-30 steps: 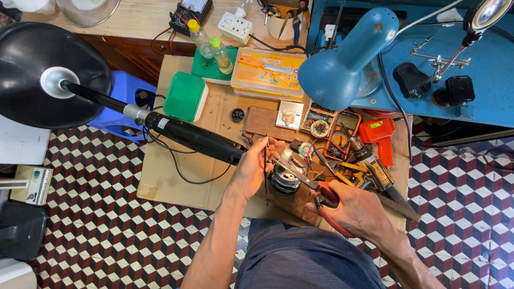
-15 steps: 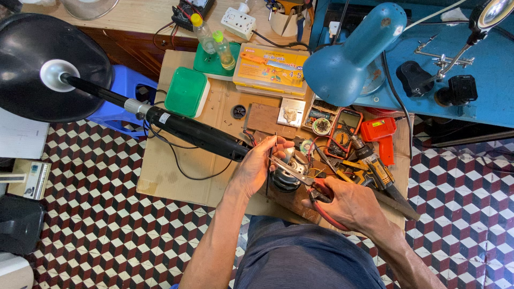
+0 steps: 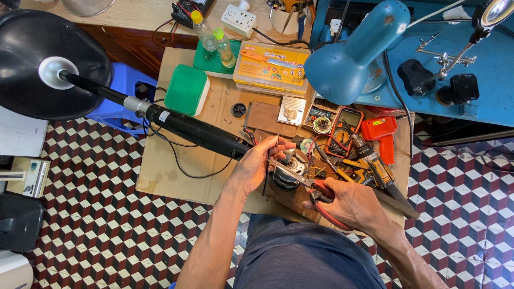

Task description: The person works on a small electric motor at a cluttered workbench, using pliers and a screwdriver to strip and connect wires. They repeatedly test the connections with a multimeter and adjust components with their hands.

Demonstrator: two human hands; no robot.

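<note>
Nearest, on the wooden bench [image 3: 176, 176]: a small round motor [image 3: 286, 171], dark and metallic, just in front of the knees. Left hand [image 3: 257, 166] curled over its left side, fingers closed on a thin dark wire that hangs down past the palm. Right hand [image 3: 350, 203] clenched round the red handles of one pair of pliers [image 3: 300, 179], the slim jaws reaching left and meeting the top of the motor.

Just right of the hands: a heap of tools, among them one yellow-and-black cordless drill [image 3: 375, 166]. Behind it, one orange multimeter [image 3: 345, 131] and one red handheld tool [image 3: 381, 131].

Further back: one shut green box [image 3: 186, 90], contents hidden. One flat clear case with a yellow label [image 3: 270, 67], also shut, small parts inside too faint to tell. One green tray [image 3: 206, 61] holding two clear bottles [image 3: 214, 40], one yellow-capped, one green-capped.

Farthest: one white socket strip [image 3: 238, 20]. One blue desk lamp [image 3: 356, 53] over the right side, one black fan stand [image 3: 48, 64] lying across the left.
</note>
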